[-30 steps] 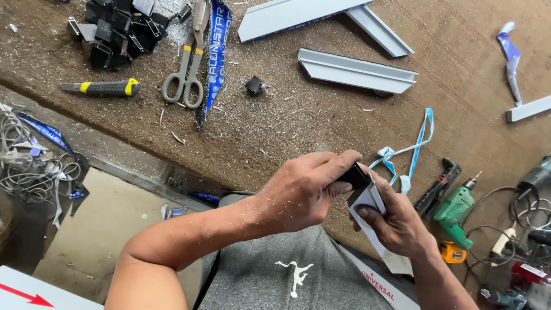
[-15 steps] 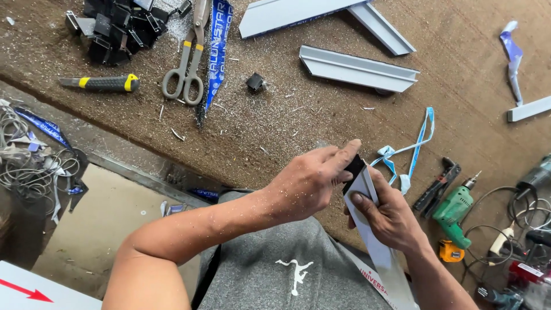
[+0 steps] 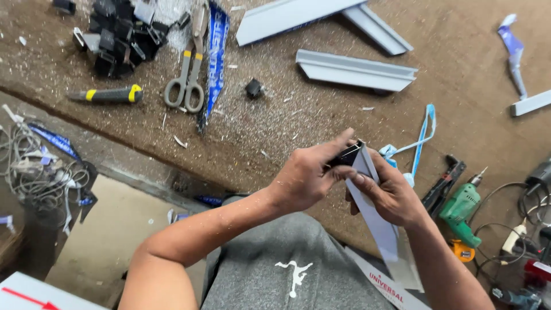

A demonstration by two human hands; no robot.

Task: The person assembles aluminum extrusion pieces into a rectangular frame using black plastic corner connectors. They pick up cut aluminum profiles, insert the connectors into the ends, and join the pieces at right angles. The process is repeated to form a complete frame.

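1. Hands meet above the person's lap, close to the near edge of the surface (image 3: 321, 115). The right hand (image 3: 396, 195) is wrapped around a pale grey metal profile (image 3: 379, 224), gripping it near its upper end; the strip runs down and away toward the lower right. This grip appears to steady the strip so its end can be worked.
2. The left hand (image 3: 304, 178) is closed in a pinch on a small black corner piece (image 3: 346, 155), which sits at the top end of the profile, thumb and fingers pressing on it. Whether the piece is fully seated cannot be told.
3. The profile is flat-faced, light grey and narrow; the black piece is dark and blocky.
4. Just right of the hands lie a blue strap (image 3: 422, 135), a green power drill (image 3: 462, 209) and tangled cables (image 3: 534, 201).
5. Farther out on the shaving-strewn brown surface lie a lone black piece (image 3: 253, 88), scissors (image 3: 186, 74) and a yellow-and-black utility knife (image 3: 109, 95).
6. At the far edge rest a pile of black pieces (image 3: 123, 37) and cut grey profiles (image 3: 356, 69), apparently stock kept within reach.
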